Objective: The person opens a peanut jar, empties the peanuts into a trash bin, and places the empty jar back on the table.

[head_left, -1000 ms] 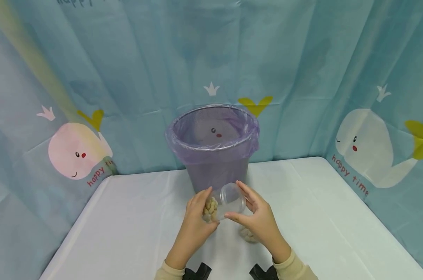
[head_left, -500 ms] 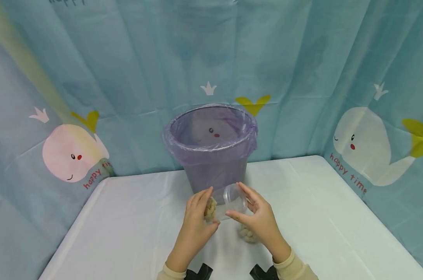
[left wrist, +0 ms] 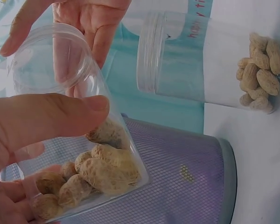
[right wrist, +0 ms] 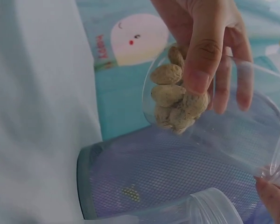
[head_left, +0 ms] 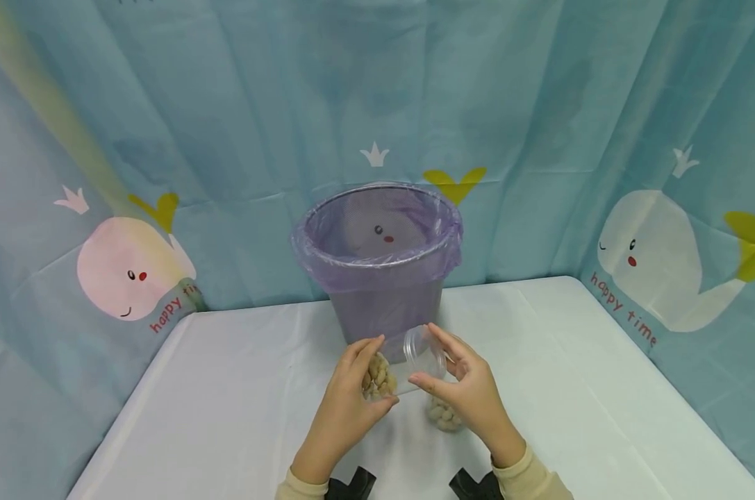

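Note:
My left hand [head_left: 346,403] grips the base of a clear plastic jar [left wrist: 107,100], which lies tilted with peanuts [left wrist: 105,172] gathered at its bottom. At the jar's other end, the fingers and thumb of my right hand [head_left: 471,389] hold the clear lid end [head_left: 424,351]. Whether the lid is apart from the jar, I cannot tell. A second clear jar [left wrist: 186,60] with peanuts [left wrist: 261,70] stands on the table, partly hidden behind my right hand in the head view.
A purple mesh bin [head_left: 390,305] lined with a purple bag [head_left: 327,267] stands just beyond my hands on the white table [head_left: 227,403]. Behind it hangs a blue-green curtain [head_left: 246,139] with whale prints. Two black objects [head_left: 355,484] show at the lower edge near my wrists.
Both hands have shifted slightly to the right with the jar. The peanuts inside it have moved about, and more of the second jar's peanuts show beside my right hand.

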Available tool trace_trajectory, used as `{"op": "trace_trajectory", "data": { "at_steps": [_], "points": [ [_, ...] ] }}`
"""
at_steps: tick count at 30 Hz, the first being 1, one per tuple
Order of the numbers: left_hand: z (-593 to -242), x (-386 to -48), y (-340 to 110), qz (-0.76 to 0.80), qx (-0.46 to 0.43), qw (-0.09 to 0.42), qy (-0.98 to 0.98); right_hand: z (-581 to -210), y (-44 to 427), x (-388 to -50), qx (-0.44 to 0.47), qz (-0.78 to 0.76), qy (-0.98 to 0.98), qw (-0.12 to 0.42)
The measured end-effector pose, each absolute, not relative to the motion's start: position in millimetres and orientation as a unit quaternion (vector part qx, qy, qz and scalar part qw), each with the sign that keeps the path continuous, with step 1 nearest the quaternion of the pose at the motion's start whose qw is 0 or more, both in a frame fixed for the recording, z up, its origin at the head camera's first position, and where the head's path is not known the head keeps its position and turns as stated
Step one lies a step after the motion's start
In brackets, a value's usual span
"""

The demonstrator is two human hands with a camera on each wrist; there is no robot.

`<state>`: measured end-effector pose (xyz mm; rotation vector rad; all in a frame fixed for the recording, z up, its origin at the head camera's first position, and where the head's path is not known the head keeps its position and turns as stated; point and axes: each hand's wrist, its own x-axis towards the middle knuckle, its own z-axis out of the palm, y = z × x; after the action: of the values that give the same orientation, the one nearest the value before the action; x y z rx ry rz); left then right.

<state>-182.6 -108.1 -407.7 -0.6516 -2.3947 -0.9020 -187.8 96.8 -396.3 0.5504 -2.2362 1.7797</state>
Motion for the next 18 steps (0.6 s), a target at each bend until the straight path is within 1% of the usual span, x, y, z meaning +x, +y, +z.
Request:
{"op": "trace_trajectory", "data": {
  "at_steps": [10, 18],
  "points": [
    [-407.1, -181.7, -109.3, -0.335, -0.238, 0.249, -0.877, -397.1, 98.2, -188.0, 0.183, 0.611, -0.763, 0.103],
    [-407.6, -182.2, -107.5, -0.325, -0.236, 0.262, -0.877, -396.6, 99.9, -188.1, 0.192, 0.605, -0.764, 0.115]
  ]
}}
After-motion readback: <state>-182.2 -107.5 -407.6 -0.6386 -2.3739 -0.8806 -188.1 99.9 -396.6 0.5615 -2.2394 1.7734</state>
